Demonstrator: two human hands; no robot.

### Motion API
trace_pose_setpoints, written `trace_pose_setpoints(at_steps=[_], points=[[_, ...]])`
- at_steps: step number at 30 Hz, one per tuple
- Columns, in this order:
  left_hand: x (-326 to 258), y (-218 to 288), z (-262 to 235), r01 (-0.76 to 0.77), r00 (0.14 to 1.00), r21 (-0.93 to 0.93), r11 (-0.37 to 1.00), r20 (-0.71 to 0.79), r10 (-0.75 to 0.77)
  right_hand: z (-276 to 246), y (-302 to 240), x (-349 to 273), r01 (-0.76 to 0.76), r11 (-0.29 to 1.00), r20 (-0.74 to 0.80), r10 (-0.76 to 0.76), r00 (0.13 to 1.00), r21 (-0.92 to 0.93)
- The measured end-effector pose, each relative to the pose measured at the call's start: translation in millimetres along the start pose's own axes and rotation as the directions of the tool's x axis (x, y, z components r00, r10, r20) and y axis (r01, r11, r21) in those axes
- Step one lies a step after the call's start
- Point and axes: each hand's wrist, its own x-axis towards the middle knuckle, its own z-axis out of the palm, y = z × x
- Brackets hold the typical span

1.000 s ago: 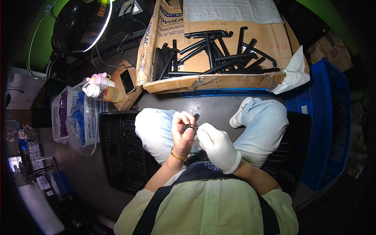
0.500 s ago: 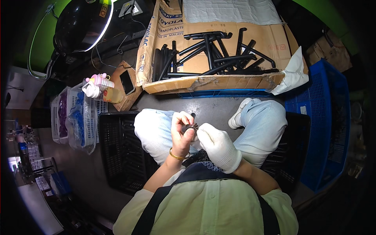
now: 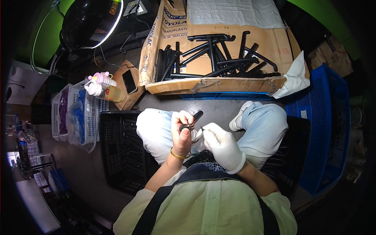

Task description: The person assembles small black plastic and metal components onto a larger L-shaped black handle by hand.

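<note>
A large cardboard box point(image 3: 219, 84) is seen at the top of the view, laid open, with many long black plastic parts point(image 3: 213, 58) piled inside it and a grey sheet point(image 3: 231, 11) at its far end. A white cloth point(image 3: 294, 76) is draped over the box's right corner. To the right, a blue plastic crate point(image 3: 327, 129) is stood on the floor. A black crate point(image 3: 121, 156) is placed at the person's left, just beside the left knee, and another black crate point(image 3: 291, 156) is partly hidden under the right leg. Farther left, white baskets point(image 3: 76, 113) filled with blue and purple bagged items are set, and a bottle with a pink and white cap point(image 3: 102, 84) is lying just beside them. A black ring lamp point(image 3: 92, 19) is seen at the upper left.

A small black plastic piece point(image 3: 191, 122) is held above the lap, between the knees. It is gripped in the bare left hand point(image 3: 182, 131), whose grip is closed around the piece's lower end, so that its rounded tip is left sticking out up and to the right. The white-gloved right hand point(image 3: 223, 147) is brought against the piece from the right, its fingertips pinched narrowly together at the piece's side; whether something small is held between them cannot be told.
</note>
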Motion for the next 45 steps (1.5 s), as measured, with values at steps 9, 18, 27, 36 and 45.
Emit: trace_pose_setpoints(at_steps=[9,18,27,36,45], points=[[-3.4,2.2,-4.5,-0.011,0.999,0.111,0.994,0.047,0.005,6.2,-4.8,3.4,0.219,0.964,0.051,-0.214,0.976,-0.152],[-3.2,1.4,-8.9,-0.056,0.996,0.184,0.981,0.085,0.04,3.1,-1.7,3.3,0.26,0.945,0.107,-0.243,0.964,-0.197],[-0.7,14.5,2.9,-0.212,0.961,0.087,0.973,0.2,0.191,-0.5,79.2,25.6,0.519,0.71,-0.04,-0.607,0.793,-0.476],[0.5,0.9,4.7,0.018,1.0,-0.153,0.988,0.003,-0.018,3.6,15.4,18.5,0.095,0.991,-0.122,-0.083,0.989,0.095],[-3.9,-0.3,-5.8,-0.023,1.0,0.079,0.997,0.022,0.021,17.7,4.1,39.6,0.177,0.98,-0.002,-0.178,0.984,0.087]])
